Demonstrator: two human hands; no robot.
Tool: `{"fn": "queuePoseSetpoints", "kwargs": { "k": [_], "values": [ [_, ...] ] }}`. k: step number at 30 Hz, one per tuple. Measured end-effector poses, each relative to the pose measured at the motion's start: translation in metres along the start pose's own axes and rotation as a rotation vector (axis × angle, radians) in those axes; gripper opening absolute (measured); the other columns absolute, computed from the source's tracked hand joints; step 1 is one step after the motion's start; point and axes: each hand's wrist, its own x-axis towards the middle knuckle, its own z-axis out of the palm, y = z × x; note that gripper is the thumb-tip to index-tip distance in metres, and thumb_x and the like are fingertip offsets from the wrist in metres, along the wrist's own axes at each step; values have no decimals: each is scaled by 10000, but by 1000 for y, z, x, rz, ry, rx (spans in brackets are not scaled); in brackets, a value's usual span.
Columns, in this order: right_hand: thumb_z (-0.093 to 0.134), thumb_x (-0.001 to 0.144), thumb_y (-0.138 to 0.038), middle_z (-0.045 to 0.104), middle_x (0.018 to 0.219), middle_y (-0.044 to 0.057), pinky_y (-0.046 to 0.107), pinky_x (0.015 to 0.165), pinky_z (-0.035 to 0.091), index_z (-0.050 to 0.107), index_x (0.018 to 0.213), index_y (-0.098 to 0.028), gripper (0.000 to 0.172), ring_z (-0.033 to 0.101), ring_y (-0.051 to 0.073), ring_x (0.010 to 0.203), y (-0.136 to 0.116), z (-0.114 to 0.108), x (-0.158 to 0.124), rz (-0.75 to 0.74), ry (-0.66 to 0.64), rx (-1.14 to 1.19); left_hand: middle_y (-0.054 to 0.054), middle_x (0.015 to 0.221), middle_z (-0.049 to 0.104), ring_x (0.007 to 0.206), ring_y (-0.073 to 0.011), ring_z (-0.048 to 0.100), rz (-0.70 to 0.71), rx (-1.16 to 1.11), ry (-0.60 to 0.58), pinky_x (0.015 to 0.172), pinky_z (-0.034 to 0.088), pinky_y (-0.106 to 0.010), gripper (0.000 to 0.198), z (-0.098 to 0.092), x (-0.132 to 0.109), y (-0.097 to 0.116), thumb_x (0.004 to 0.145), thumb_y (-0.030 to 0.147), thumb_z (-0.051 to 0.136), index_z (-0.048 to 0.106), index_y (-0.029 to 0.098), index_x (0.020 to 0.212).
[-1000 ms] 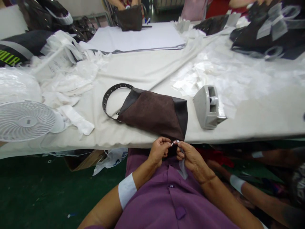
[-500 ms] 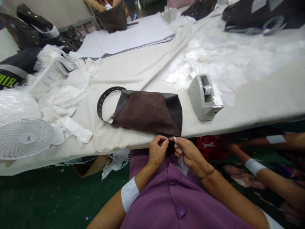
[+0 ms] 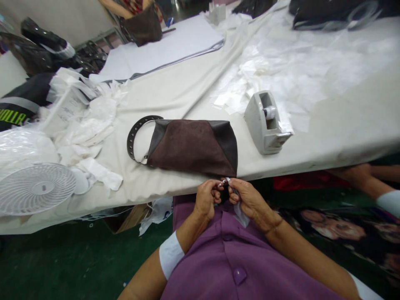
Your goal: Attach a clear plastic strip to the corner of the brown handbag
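Observation:
A brown handbag (image 3: pixel 192 146) with dark corner panels lies flat near the table's front edge, its eyeletted strap (image 3: pixel 132 137) looping out to the left. Just in front of the bag's lower right corner, my left hand (image 3: pixel 206 200) is closed, its fingertips at a small shiny metal piece (image 3: pixel 223 182). Opposite it, my right hand (image 3: pixel 248 201) pinches the other end of that piece. From the right hand hangs a limp strip of thin translucent film (image 3: pixel 241 216). Whether the metal piece is joined to the bag, I cannot tell.
Right of the bag stands a grey tape dispenser (image 3: pixel 265 123). White tissue scraps (image 3: pixel 243 83) spread behind it, and crumpled wrapping (image 3: pixel 84 121) lies left beside a white fan (image 3: pixel 37 187). Another person's hand (image 3: pixel 359 177) is at the right, below the table edge.
My left fingers have shifted their grip, and the shiny metal piece shows more between my hands. The other person's arms at the right have moved further right.

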Motion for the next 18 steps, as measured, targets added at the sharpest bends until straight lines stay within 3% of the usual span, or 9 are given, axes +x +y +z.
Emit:
{"fn": "queuePoseSetpoints", "kwargs": {
  "k": [4,11,18],
  "values": [
    [723,640,-314,482,489,-60,157,340,235,592,703,-140,227,321,16,344,0,-2,1,10,-12,-14,-9,682,556,456,-52,387,-32,-17,16,420,246,-187,368,1,1,0,702,491,588,606,132,779],
    [722,632,-299,482,480,-66,161,334,240,574,701,-149,221,318,17,331,1,-5,3,0,-17,16,64,544,449,425,-37,332,26,20,15,412,236,-177,258,2,6,-5,626,325,696,519,162,718],
    [715,620,-296,509,502,-46,175,341,272,572,668,-145,214,352,28,345,2,-2,1,-30,54,-4,54,556,497,433,-52,391,65,85,63,433,313,-188,198,0,6,-4,623,265,663,544,161,743]
  ]
}}
